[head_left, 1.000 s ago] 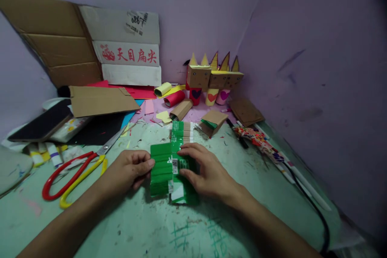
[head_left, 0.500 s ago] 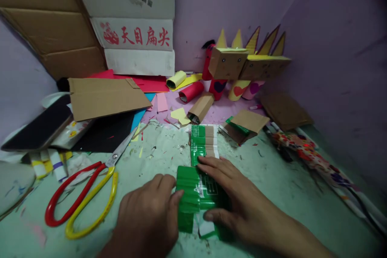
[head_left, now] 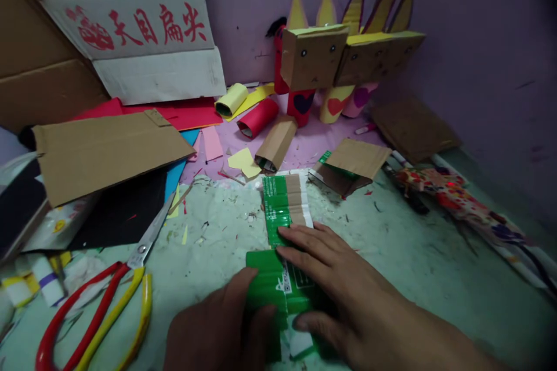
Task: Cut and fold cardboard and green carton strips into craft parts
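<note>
A crinkled green carton piece (head_left: 265, 290) with white print lies on the table under both my hands. My left hand (head_left: 217, 324) is at its left side, index finger and thumb closed on the edge; the other fingers are hidden. My right hand (head_left: 343, 284) lies across its right part, fingers stretched out and thumb spread on a whitish patch near the bottom. Just beyond the fingertips is a flat green, brown and white carton strip (head_left: 285, 203). I cannot tell whether the strip and the carton piece are joined.
Large scissors (head_left: 141, 252) with red and yellow handles lie open at left, below a cardboard sheet (head_left: 108, 151). Behind are red (head_left: 259, 117), yellow and brown tubes. Box-headed cardboard figures (head_left: 311, 58) stand by the wall. A folded cardboard piece (head_left: 357, 159) sits at right.
My view has tilted down and shifted, so the background sits higher. My left index finger and thumb reach further over the carton piece; the right hand stays on it.
</note>
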